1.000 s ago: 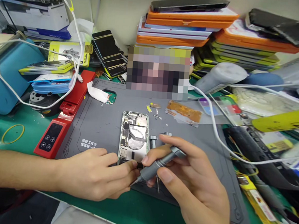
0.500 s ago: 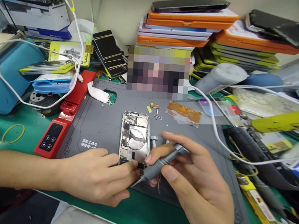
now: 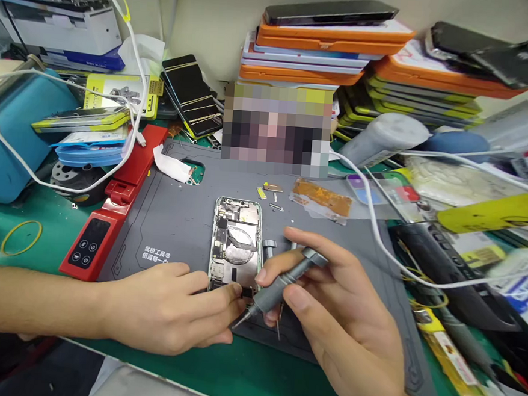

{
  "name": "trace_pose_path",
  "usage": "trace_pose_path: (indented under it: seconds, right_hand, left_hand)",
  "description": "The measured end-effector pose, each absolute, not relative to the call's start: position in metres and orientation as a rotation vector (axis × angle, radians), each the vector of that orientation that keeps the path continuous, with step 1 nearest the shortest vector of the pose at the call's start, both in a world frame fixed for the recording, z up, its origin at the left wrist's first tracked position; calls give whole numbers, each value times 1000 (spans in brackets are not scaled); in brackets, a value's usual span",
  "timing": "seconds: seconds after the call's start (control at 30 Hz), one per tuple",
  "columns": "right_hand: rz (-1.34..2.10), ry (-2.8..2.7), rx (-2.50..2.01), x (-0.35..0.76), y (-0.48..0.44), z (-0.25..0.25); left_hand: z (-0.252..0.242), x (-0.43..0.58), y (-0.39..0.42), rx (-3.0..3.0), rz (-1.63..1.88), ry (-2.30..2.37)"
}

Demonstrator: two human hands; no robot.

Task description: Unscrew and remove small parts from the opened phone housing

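An opened smartphone (image 3: 236, 244) lies on the grey work mat (image 3: 181, 216), its inner parts and a round coil-like area facing up. My left hand (image 3: 179, 310) is closed at the phone's lower end, its fingertips over the bottom edge; the thumb is mostly hidden. In my right hand (image 3: 338, 306) a grey precision screwdriver (image 3: 275, 289) is pinched between thumb and fingers, its tip pointing down-left beside my left fingertips. Behind it, the cap and thin shaft of at least one more screwdriver (image 3: 278, 327) show among the curled fingers.
Small metal pieces (image 3: 274, 188) and an orange-brown sheet (image 3: 322, 199) lie beyond the phone. A red device (image 3: 92, 243) stands at the left. Stacked orange cases (image 3: 333, 40) rise at the back. A white cable (image 3: 379, 230) loops across the right side, near a black tool (image 3: 448, 277).
The view has shifted slightly, so most things sit a little further left. Both hands keep nearly the same pose, with the screwdriver tip still by the left fingers.
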State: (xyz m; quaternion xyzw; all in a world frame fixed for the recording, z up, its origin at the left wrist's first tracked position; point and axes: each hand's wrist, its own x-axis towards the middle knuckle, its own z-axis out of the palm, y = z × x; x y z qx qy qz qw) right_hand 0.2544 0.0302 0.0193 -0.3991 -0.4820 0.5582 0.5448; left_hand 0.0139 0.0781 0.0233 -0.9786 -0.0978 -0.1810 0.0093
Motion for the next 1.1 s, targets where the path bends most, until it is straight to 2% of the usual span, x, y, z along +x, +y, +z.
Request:
trace_pose_path:
  seconds: [0.87, 0.97, 1.1]
  right_hand:
    - [1307, -1213, -911, 256, 30, 16]
    - [1218, -1186, -964, 257, 32, 16]
    - [885, -1228, -1032, 259, 37, 14]
  left_hand:
    - [23, 14, 77, -3053, -547, -300]
    - [23, 13, 75, -3038, -515, -302]
    - [23, 15, 74, -3057, -530, -384]
